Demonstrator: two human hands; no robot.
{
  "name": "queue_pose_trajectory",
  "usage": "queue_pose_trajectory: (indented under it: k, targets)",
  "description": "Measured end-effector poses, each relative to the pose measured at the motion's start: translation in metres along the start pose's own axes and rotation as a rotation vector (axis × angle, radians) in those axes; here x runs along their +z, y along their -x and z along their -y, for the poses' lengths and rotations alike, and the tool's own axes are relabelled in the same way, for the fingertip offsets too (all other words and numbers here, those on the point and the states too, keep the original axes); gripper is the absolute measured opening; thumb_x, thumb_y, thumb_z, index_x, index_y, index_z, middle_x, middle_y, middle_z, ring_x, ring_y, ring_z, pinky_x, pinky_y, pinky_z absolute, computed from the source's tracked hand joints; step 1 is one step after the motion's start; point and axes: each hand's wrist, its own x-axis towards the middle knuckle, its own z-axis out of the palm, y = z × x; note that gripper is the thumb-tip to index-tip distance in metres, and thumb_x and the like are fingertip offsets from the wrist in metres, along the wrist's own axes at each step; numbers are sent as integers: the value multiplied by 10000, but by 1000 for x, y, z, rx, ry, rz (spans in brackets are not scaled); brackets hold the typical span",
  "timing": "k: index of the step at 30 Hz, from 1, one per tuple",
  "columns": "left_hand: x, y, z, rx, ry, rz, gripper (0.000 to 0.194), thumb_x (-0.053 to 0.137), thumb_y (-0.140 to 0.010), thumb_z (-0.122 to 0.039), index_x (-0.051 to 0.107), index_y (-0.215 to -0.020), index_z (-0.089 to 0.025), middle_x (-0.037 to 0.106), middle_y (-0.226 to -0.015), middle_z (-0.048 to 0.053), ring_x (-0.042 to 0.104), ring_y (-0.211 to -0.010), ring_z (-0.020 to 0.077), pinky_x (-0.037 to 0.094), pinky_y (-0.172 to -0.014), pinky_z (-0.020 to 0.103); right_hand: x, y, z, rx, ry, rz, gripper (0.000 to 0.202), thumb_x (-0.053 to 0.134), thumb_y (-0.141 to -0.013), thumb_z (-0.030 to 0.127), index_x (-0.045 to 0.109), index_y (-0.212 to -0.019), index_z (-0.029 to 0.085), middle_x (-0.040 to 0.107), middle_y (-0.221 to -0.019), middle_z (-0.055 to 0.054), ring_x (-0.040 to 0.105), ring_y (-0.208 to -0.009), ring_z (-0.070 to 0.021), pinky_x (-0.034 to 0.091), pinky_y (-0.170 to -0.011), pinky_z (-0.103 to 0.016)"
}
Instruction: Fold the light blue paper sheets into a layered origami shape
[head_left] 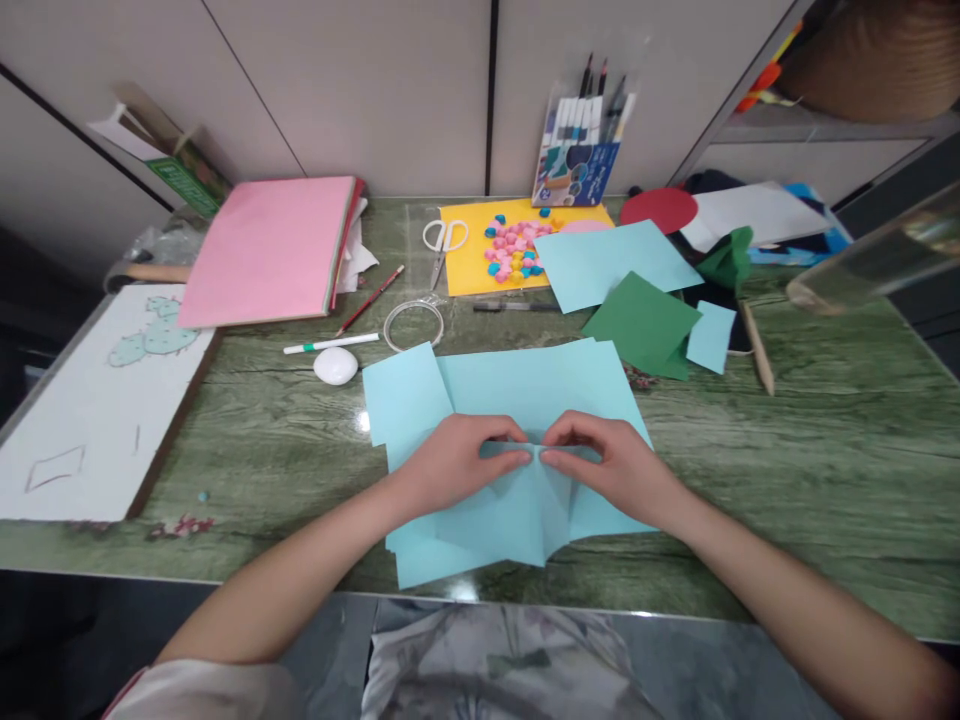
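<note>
Both hands pinch the top edge of a light blue folded paper [517, 515] near its middle. My left hand [465, 460] is closed on it from the left, thumb and forefinger together. From the right, my right hand [611, 460] grips the same edge, its fingertips almost touching those of the left. The held paper has a raised crease running down toward the table's front edge. Under it lie larger light blue sheets [525, 375], with a smaller light blue piece [405, 392] at their upper left.
Behind the sheets are a white egg-shaped object [335, 366], a marker [331, 344], a tape ring [414, 326], scissors [445, 240] and a yellow sheet [461, 270] with small beads. Green paper [643, 322] lies right. A drawing board [90, 400] is left.
</note>
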Motion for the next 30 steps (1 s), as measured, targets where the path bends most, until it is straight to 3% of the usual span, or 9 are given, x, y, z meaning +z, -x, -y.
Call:
queue_pose_trajectory:
  k: [10,17,30]
  targets:
    - [3,6,-7,75,-50,46,96,580,-872,-292,653,-898,-234,710,-890,-50,650,-858,138,430,-780,209,-1,4,7,-150,209,40,67,545,-858,254,591,-811,244,645,-744,22,575,-680,-138,420,-632,-247]
    - [3,8,-10,53,-6,51,111,575,-874,-302,654,-911,-234,689,-848,-45,630,-817,132,431,-752,213,-3,11,9,-181,189,75,80,518,-888,256,569,-829,236,611,-723,22,540,-653,-123,391,-581,-231]
    - [3,10,-14,26,-18,85,95,590,-858,-288,653,-897,-228,644,-745,-58,601,-724,107,400,-674,202,-2,12,11,-246,195,84,77,531,-862,170,543,-806,222,590,-718,45,532,-662,-96,403,-629,-206]
